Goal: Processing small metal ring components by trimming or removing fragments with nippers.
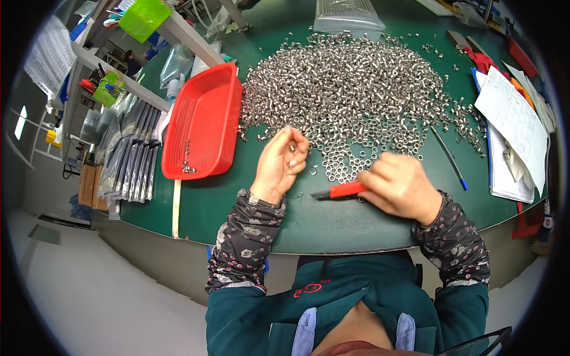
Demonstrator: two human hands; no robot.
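Note:
My left hand [281, 161] is raised palm up at the near edge of the pile, its fingers curled around a small metal ring [292, 148]. Whether more rings lie under those fingers I cannot tell. Off to the right, my right hand [402, 185] is closed around the red handle of a knife [344, 190], its dark flat blade pointing left toward the space below my left hand. Between my hands, many shiny metal rings [339, 165] lie spread in a thin layer, and a large heap of short metal rings [350, 83] rises behind them.
A red perforated basket [205, 124] with a few metal pieces stands left of the heap. Papers [513, 118] and a blue-capped pen [450, 159] lie at the right. Plastic-wrapped packs [130, 166] are stacked far left. A clear plastic bag [347, 18] sits at the back of the green table [309, 231].

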